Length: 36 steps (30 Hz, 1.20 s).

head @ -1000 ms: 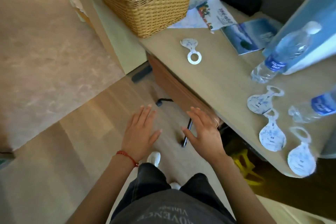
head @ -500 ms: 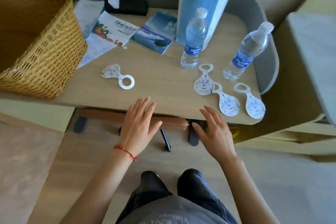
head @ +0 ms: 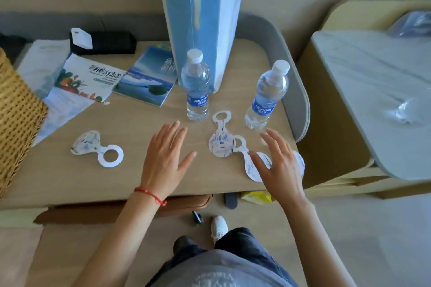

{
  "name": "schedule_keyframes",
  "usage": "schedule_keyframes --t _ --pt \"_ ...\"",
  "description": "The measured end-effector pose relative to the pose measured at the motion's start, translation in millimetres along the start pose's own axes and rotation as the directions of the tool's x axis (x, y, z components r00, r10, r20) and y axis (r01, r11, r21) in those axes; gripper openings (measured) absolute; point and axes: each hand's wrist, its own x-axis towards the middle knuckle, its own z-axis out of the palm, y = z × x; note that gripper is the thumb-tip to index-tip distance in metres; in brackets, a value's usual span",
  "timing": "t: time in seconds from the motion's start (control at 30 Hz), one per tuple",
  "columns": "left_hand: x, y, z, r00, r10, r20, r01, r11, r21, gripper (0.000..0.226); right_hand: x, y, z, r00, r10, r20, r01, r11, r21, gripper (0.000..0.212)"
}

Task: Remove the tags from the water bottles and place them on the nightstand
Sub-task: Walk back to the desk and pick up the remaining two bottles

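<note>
Bare bench (head: 130, 184) between the lone tag (head: 96, 149) on the left and the left hand (head: 164, 158), open all the way to the near edge. Narrow lane between the two upright water bottles (head: 197, 86) (head: 268, 95), floored by the flat overlapping tags (head: 221, 141). Blocked behind by the tall blue bag (head: 205, 18), at the far left by the wicker basket (head: 18, 114), with booklets (head: 147, 77) lying flat behind the clear patch.

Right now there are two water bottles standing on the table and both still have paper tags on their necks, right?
Not quite. Two water bottles do stand on the table, the left bottle and the right bottle, but the head view shows both necks bare. The paper tags lie flat on the table in front of them.
</note>
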Motion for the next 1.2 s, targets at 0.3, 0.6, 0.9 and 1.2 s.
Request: schedule_keyframes --t 0.3,0.6,0.9,1.2 --pt "67.1 8.9 -8.1 0.966 -0.102 -0.239 0.05 0.976 -0.214 0.059 71.7 20.0 -17.6 0.99 0.101 -0.095 -0.088 0.987 0.133 0.06" --pt "123.6 -2.7 -5.8 0.92 -0.305 -0.245 0.136 0.837 -0.53 0.06 119.0 19.2 0.2 0.959 0.255 -0.124 -0.207 0.928 0.309 0.062" --pt "151.8 -10.7 6.7 0.939 -0.287 -0.187 0.104 0.76 -0.642 0.062 132.2 27.7 8.6 0.947 0.311 -0.083 -0.257 0.886 0.386 0.07" --pt "157.2 -16.1 14.1 0.934 -0.347 -0.085 0.196 0.696 -0.691 0.065 138.8 27.9 8.5 0.928 0.366 -0.066 -0.276 0.798 0.536 0.066"
